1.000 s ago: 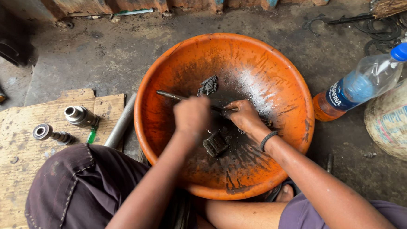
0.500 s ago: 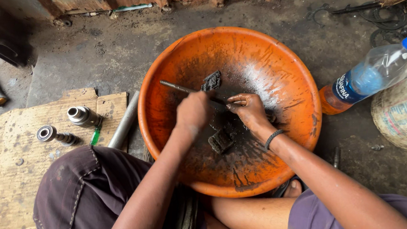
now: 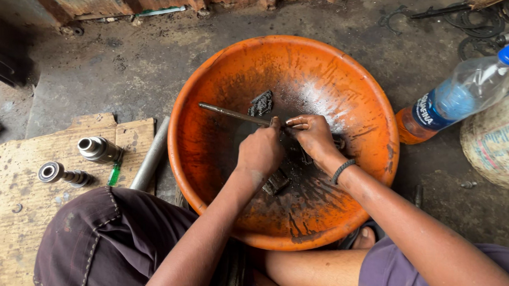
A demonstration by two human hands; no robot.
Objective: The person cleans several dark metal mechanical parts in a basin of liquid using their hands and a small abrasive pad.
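Both hands meet over the rod (image 3: 233, 113) in the orange basin (image 3: 211, 88): the left hand (image 3: 261, 151) has slid right, fisted on it, while the right hand (image 3: 313, 135) pinches it, as if scrubbing. Right of the basin lies a clear bottle (image 3: 460, 93) with blue cap and label; beside it, a printed sack (image 3: 501, 138).
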